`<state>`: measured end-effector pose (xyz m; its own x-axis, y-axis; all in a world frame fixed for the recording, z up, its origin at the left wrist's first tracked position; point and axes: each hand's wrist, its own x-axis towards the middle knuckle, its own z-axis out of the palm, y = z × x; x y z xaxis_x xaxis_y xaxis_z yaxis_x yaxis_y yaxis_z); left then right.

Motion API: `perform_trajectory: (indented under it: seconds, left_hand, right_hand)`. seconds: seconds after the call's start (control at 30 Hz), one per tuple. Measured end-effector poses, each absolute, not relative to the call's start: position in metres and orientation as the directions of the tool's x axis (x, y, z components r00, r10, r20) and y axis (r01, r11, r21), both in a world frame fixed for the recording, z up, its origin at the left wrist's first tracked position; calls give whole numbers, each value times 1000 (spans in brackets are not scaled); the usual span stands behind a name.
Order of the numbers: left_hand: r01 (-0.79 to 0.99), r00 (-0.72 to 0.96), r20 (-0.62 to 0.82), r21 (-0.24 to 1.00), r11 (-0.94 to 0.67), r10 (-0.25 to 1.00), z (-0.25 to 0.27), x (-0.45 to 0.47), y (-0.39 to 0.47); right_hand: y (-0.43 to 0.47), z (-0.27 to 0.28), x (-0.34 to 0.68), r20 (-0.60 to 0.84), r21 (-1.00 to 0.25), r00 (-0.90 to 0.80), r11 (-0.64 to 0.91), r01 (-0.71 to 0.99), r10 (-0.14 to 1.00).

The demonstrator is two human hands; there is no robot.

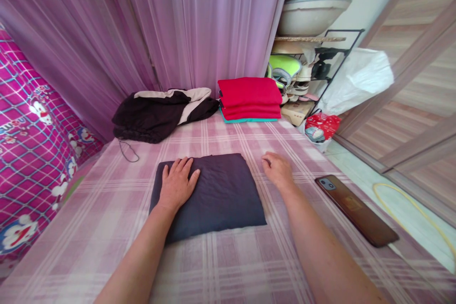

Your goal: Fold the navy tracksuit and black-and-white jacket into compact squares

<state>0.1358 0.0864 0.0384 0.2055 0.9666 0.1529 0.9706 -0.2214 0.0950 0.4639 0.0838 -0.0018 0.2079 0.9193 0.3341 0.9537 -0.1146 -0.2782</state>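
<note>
Dark folded cloth (221,197) lies beneath spread left fingers (183,163), beside right fingers (270,159) curled together

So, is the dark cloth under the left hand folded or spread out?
Folded: the dark cloth lies as a compact, flat, roughly rectangular bundle beneath the left hand.

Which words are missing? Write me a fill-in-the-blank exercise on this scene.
1. The ____ hand rests on the dark cloth.
2. In the picture, the red pile lies to the ____ of the black garment.
3. With its back upward, the phone lies face ____.
4. The right hand is between the dark cloth and the ____.
Missing words: left; right; down; phone.
</note>
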Motion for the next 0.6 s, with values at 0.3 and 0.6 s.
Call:
perform_trajectory:
  seconds: [0.3, 0.6]
  left_hand:
    - [970, 214, 152, 86, -229, 965, 42, 137, 85]
    - [971, 201, 144, 103, -217, 969, 43, 138, 84]
  right_hand:
    - [73, 41, 386, 400, -401, -77, 250, 881, 913]
    - [60, 33, 360, 41, -365, -170, 174, 915, 985]
